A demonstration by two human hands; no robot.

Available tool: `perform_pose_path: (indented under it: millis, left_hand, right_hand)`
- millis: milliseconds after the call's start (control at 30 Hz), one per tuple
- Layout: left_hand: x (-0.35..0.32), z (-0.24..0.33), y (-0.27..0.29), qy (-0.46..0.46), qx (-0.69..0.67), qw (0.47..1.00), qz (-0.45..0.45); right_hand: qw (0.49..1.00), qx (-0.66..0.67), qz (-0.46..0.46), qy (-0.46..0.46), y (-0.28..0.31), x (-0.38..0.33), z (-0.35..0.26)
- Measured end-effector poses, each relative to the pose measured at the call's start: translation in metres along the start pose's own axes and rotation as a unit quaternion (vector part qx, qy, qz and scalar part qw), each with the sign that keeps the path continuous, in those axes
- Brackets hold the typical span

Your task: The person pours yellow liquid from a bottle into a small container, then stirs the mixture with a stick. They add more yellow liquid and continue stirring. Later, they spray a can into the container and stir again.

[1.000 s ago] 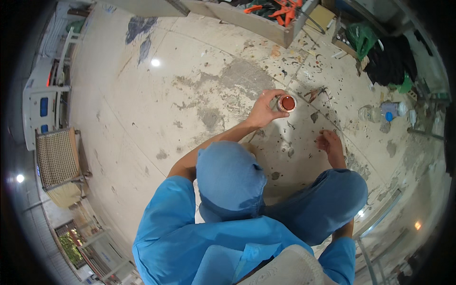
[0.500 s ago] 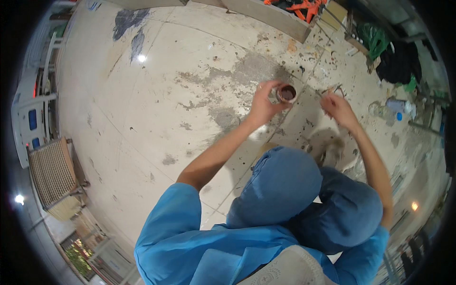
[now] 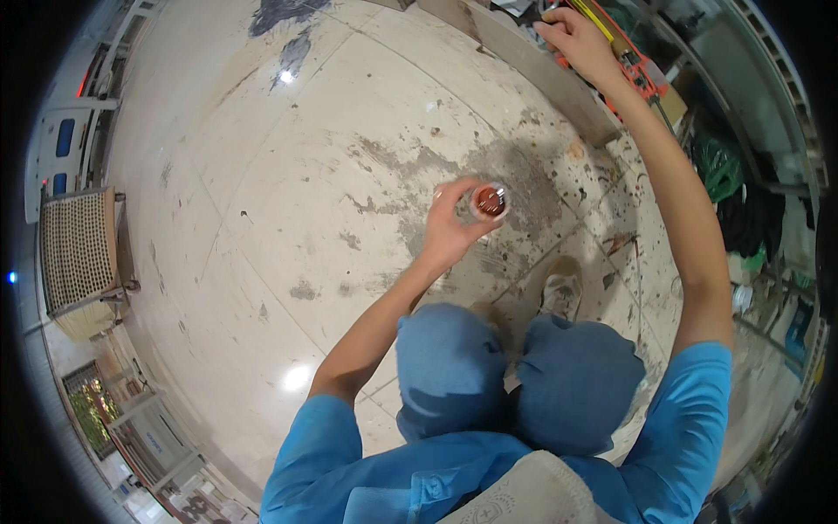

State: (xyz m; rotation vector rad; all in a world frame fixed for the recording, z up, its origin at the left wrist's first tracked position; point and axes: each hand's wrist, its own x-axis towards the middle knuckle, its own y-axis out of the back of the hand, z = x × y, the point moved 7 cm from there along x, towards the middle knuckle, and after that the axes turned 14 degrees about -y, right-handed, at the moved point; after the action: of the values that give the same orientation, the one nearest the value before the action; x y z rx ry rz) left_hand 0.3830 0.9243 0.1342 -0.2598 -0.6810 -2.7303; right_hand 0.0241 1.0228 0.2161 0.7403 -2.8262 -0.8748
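Observation:
My left hand (image 3: pixel 449 229) is closed around a small clear round cup (image 3: pixel 493 203), gripping it from its left side above the floor. Reddish-brown contents with bright glints show inside the cup. Far forward on the right, my right hand (image 3: pixel 576 44) reaches over the edge of a low bin holding orange-red and yellow things. Its fingers are partly spread, and nothing shows held between them. A yellow bar-shaped thing (image 3: pixel 592 19) lies just beside that hand. Whether the fingertips touch anything in the bin cannot be made out.
A grey board (image 3: pixel 541 74) walls the bin's near side. Green plastic (image 3: pixel 717 170) and dark cloth lie to the right. A thin reddish-brown piece (image 3: pixel 620 243) is on the stained tile floor. My shoe (image 3: pixel 561 288) stands behind the cup. A wheeled rack (image 3: pixel 78 249) stands far left.
My right hand has moved forward from near the floor to the bin. My left hand and the cup have shifted slightly left and nearer in the picture. The view has turned too.

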Motion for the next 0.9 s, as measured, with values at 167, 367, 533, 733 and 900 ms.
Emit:
perform_pose_path:
  millis: [167, 367, 533, 733, 900]
  left_hand:
    - [-0.085, -0.032, 0.057, 0.079, 0.085, 0.991, 0.066]
    - [-0.187, -0.025, 0.087, 0.225, 0.103, 0.95, 0.19]
    - [-0.221, -0.007, 0.085, 0.27, 0.067, 0.923, 0.265]
    - [-0.183, 0.025, 0.075, 0.253, 0.074, 0.938, 0.225]
    - [-0.094, 0.06, 0.073, 0.17, 0.098, 0.968, 0.155]
  right_hand:
    - [0.992, -0.118, 0.034, 0.016, -0.05, 0.098, -0.033]
    - [0.977, -0.189, 0.091, 0.051, -0.107, 0.243, -0.015]
    - [0.966, -0.255, 0.041, 0.033, -0.129, 0.293, 0.006]
    - [0.966, -0.154, 0.141, 0.151, -0.046, 0.224, -0.083]
    - [0.949, -0.141, 0.178, 0.22, 0.014, 0.145, -0.171]
